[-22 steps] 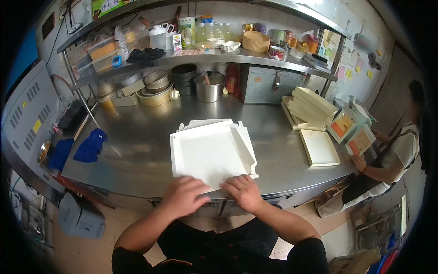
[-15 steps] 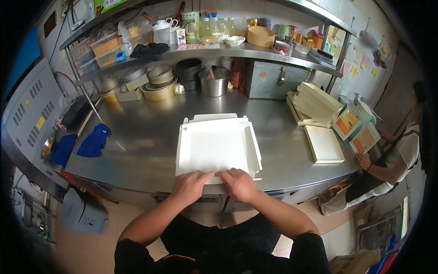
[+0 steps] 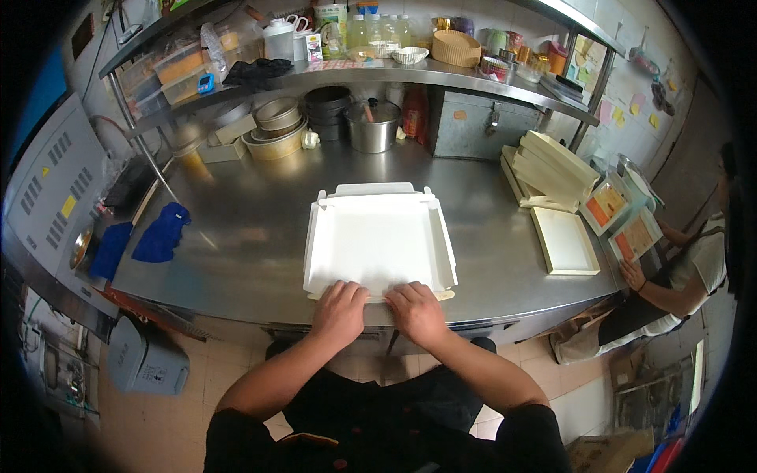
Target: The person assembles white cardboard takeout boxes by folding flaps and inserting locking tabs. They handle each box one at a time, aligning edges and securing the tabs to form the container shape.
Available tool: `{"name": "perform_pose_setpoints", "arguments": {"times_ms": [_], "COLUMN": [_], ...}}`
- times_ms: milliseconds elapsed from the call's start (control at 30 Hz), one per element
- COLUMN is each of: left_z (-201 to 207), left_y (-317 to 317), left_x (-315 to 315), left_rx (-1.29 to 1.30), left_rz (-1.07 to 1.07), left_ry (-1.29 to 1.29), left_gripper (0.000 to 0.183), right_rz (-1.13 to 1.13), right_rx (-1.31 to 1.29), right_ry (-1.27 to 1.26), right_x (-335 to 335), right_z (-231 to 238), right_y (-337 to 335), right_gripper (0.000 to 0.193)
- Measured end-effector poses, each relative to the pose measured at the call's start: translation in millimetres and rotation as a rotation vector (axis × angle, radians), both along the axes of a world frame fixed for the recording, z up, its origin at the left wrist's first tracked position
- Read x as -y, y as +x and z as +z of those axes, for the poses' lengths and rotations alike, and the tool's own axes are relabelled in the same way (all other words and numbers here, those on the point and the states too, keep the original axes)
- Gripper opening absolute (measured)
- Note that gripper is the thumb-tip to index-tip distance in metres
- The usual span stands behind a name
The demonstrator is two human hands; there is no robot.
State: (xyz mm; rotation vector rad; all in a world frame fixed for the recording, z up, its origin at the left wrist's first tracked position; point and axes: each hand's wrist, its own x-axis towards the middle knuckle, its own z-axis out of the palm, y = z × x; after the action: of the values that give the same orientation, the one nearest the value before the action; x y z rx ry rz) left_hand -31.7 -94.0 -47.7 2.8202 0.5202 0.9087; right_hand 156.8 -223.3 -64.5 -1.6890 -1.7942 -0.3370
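A shallow white cardboard box (image 3: 380, 243), partly folded, lies on the steel worktable (image 3: 252, 229) in front of me. Its side walls stand up, and at the far side a flap spreads outward with small tabs at the corners. My left hand (image 3: 339, 312) grips the near edge left of the middle, fingers curled over into the box. Close beside it, my right hand (image 3: 416, 312) holds the same edge in the same way. Both thumbs are mostly hidden.
Folded trays (image 3: 548, 173) are piled at the right, with one finished tray (image 3: 565, 241) nearer. A co-worker (image 3: 670, 284) handles window-lidded boxes (image 3: 635, 236) there. Pots (image 3: 373, 126), cake tins (image 3: 276, 138) and a metal case (image 3: 482, 124) line the back; blue cloths (image 3: 162, 232) lie left.
Both hands have pressed the near wall's edge inward and down, fingers now reaching over it into the box. In the picture, the box sits slightly higher.
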Motion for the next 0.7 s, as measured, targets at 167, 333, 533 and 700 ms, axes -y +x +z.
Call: {"name": "perform_pose_setpoints", "arguments": {"times_ms": [167, 333, 533, 700], "left_z": [8, 9, 1, 3], "left_y": [28, 49, 63, 25], "left_x": [-25, -31, -40, -49], "left_rx": [-0.148, -0.324, 0.215, -0.303], "left_rz": [0.02, 0.104, -0.197, -0.041], "left_ry": [-0.224, -0.264, -0.924, -0.341], "left_gripper": [0.008, 0.081, 0.074, 0.069], "right_rz": [-0.047, 0.091, 0.303, 0.202], "right_rx": [-0.053, -0.311, -1.451, -1.173], "right_ry": [-0.328, -0.055, 0.035, -0.255], "right_x": [-37, -67, -96, -61], "right_z": [23, 6, -6, 7], "right_y": [15, 35, 7, 45], "right_gripper": [0.016, 0.048, 0.067, 0.032]}}
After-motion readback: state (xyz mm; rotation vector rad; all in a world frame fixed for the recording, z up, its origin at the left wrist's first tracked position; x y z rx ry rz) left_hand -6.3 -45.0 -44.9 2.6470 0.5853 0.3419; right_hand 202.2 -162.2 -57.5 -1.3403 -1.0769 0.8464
